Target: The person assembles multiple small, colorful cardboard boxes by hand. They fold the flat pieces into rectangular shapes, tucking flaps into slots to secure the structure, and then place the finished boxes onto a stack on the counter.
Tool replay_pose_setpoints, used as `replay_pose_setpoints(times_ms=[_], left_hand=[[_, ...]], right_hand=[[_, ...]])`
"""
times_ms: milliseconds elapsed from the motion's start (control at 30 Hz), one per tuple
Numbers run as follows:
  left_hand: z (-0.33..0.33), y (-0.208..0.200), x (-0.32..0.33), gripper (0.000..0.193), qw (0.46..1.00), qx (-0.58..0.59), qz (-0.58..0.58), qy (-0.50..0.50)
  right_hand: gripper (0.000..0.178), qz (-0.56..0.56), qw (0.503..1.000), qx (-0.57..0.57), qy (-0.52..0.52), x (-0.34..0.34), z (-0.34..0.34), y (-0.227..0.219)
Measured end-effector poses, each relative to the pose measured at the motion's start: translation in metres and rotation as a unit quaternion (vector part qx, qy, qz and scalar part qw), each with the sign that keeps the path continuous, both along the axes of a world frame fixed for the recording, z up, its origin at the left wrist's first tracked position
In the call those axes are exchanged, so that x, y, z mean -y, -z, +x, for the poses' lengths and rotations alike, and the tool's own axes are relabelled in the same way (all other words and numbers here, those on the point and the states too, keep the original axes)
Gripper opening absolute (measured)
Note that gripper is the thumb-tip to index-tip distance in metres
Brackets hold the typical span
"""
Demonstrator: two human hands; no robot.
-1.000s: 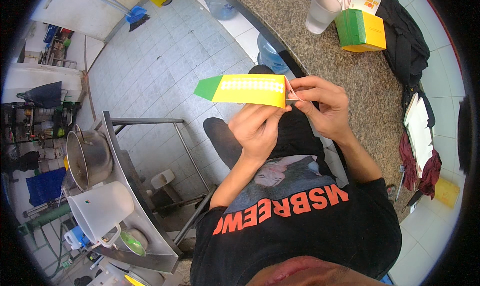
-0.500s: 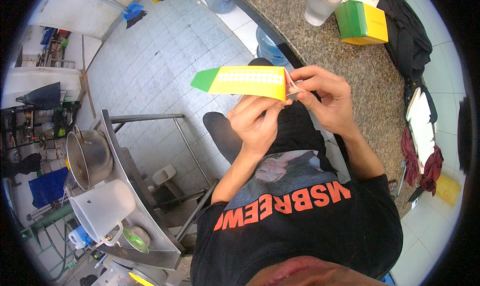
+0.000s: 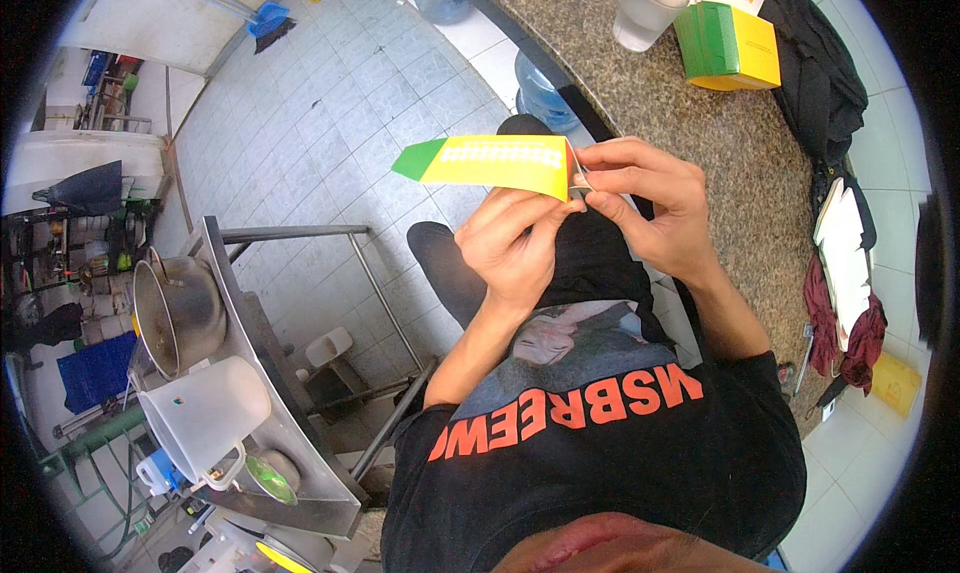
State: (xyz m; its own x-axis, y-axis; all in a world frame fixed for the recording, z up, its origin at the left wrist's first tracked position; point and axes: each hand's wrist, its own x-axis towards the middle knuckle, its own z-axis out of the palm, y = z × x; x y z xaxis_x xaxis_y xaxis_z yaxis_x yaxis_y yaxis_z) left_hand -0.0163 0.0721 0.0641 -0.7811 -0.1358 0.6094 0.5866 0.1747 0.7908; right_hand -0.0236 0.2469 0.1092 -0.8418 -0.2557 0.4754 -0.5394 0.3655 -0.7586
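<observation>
A yellow cardboard carton with a green tapered end and white markings is held up in front of my lap. My left hand grips its lower edge from below, fingers curled and thumb near the right-hand end. That end shows a reddish inside and a pale flap edge. My right hand pinches the flap at this end between thumb and fingers. Part of the flap is hidden behind the fingers. On the granite counter to the right stands a stack of similar green and yellow cartons.
A frosted plastic cup sits beside the carton stack, near a dark cloth. Water jugs stand below the counter edge. At left, a metal table holds a pot and a white plastic pitcher.
The flap at the carton's right end sticks out less, and my right fingers have closed in on it. The carton has shifted slightly to the right. My left hand keeps its grip.
</observation>
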Motion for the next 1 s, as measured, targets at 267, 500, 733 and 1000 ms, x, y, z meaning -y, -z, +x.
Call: replay_pose_setpoints(times_ms=[267,500,733,1000], left_hand=[[-0.005,0.008,0.000,0.013,0.995,0.035,0.084,0.039],[-0.002,0.010,-0.002,0.016,0.975,0.126,0.157,0.095],[-0.006,0.014,-0.004,0.028,0.983,0.081,0.147,0.076],[-0.006,-0.006,-0.027,0.024,0.981,0.079,0.174,0.044]], right_hand=[[0.017,-0.014,1.000,0.004,-0.012,0.008,0.002,0.006],[0.020,-0.013,0.998,-0.063,0.028,0.008,0.003,0.006],[0.037,0.092,0.989,-0.117,-0.007,0.007,0.000,-0.004],[0.046,0.086,0.989,-0.110,0.042,0.017,-0.002,0.020]])
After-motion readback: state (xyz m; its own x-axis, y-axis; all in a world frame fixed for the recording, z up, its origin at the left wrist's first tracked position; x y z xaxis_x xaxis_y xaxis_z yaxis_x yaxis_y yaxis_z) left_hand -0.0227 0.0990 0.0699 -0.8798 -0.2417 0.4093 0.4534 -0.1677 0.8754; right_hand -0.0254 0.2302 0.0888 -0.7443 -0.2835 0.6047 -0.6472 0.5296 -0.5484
